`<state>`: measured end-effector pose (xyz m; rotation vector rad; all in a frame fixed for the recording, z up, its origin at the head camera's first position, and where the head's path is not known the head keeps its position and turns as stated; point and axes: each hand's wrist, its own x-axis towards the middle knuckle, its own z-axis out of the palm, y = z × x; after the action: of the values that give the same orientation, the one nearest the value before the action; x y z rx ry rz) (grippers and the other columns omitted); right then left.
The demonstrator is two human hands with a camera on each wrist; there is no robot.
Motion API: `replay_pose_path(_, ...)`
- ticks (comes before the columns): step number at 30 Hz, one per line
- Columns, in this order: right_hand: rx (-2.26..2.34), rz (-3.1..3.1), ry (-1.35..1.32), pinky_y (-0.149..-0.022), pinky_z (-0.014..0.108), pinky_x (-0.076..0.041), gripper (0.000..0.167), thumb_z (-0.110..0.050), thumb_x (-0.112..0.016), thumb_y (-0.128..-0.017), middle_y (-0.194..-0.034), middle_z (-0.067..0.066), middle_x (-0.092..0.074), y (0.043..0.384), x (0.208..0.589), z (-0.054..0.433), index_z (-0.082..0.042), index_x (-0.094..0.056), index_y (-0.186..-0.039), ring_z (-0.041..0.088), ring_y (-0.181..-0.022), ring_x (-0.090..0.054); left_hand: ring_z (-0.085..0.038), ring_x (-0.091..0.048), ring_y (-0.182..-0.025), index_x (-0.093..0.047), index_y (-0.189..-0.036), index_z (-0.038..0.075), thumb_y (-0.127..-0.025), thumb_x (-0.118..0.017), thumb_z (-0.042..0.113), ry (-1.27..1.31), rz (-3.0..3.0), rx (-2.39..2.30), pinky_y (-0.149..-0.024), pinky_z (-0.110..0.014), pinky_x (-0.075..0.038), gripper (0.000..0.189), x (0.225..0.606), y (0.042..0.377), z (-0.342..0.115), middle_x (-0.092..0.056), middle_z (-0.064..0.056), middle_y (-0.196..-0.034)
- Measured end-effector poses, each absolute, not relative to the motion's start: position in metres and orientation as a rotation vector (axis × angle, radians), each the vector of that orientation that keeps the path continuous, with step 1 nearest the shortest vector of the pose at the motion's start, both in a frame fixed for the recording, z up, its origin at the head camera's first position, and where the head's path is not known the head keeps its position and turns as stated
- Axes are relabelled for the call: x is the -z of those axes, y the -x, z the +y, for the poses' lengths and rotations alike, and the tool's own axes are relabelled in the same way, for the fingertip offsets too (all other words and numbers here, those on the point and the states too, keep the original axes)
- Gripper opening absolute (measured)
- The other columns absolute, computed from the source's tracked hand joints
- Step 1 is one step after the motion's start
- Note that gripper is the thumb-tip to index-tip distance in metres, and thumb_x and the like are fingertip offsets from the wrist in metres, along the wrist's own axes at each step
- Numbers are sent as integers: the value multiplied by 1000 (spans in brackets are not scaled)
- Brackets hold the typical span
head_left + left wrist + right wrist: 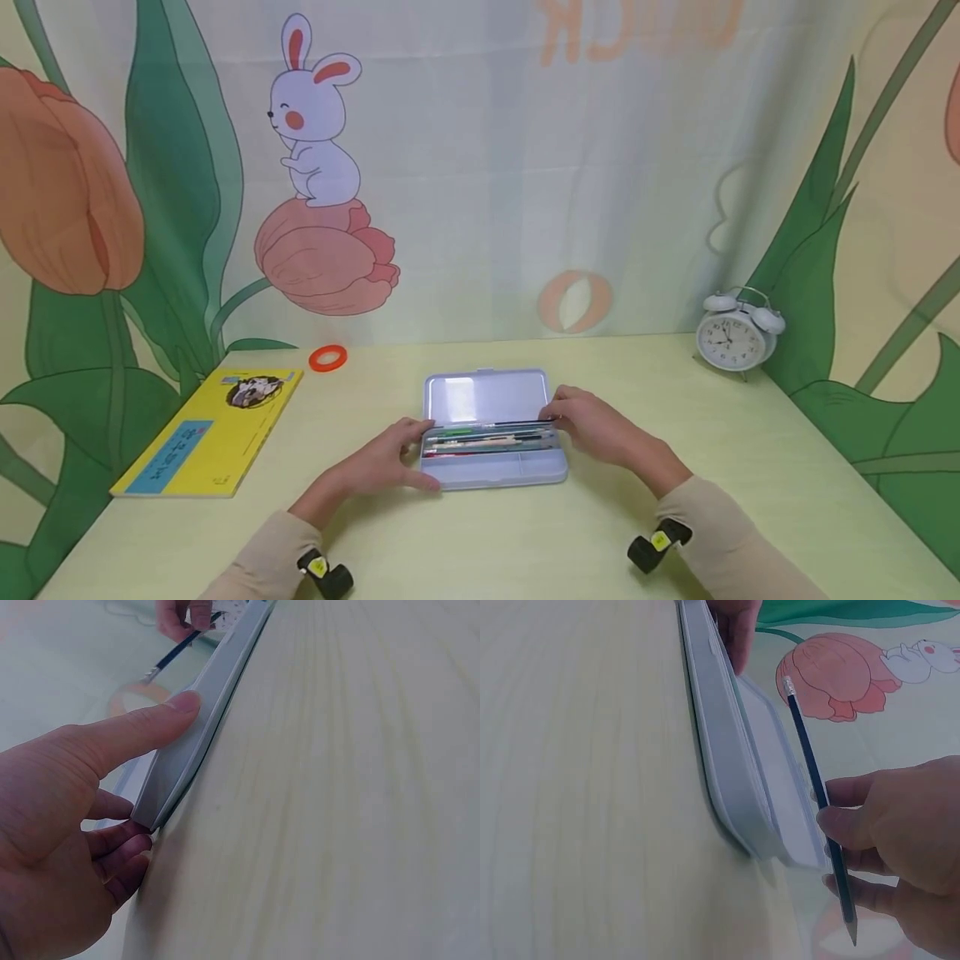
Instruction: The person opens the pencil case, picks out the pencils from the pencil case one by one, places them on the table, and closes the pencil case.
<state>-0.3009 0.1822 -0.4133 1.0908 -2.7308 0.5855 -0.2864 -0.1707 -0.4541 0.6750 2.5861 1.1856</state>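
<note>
An open pale lilac pencil case [487,475] lies in the middle of the table, its lid [495,396] tipped back. Several pencils [468,442] lie lengthwise inside. My left hand [375,462] grips the case's left end; in the left wrist view the thumb lies along the front wall and the other fingers curl at the corner. At the right end, my right hand [596,427] pinches a dark pencil [808,750] between thumb and fingers, above the case. The right wrist view shows its sharpened tip low and its eraser end pointing toward the left hand.
A yellow book [217,433] lies to the left on the table, with an orange ring [327,358] beyond its far right corner. At the back right stands a white twin-bell alarm clock [735,333]. A printed curtain [480,183] hangs behind the table.
</note>
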Motion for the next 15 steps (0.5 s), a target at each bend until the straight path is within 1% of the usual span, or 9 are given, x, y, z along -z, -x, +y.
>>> replay_pose_path(6, -556, -2699, -1113, -69, 26, -50, 25, 11, -69, -86, -85, 0, -59, 306, 414, 202, -3, -78, -105, 12, -78, -55, -33, -42, -129, -39, -153, 4, -73, -91, 33, -677, 2581, -1187, -110, -54, -33, 99, 455, 287, -171, -46, -13, -139)
replay_pose_path(10, -557, -2687, -1131, -66, 25, -49, 25, 12, -71, -85, -85, 0, -60, 312, 410, 214, -4, -79, -103, 13, -78, -56, -31, -42, -127, -39, -153, 5, -73, -91, 34, -683, 2586, -1179, -109, -53, -33, 100, 455, 286, -171, -46, -13, -138)
replay_pose_path(15, -582, -2727, -1104, -67, 26, -51, 24, 12, -71, -84, -85, -1, -61, 318, 403, 231, -2, -78, -102, 14, -78, -58, -30, -42, -126, -39, -153, 5, -73, -91, 35, -686, 2596, -1167, -109, -52, -33, 101, 454, 286, -172, -46, -12, -138)
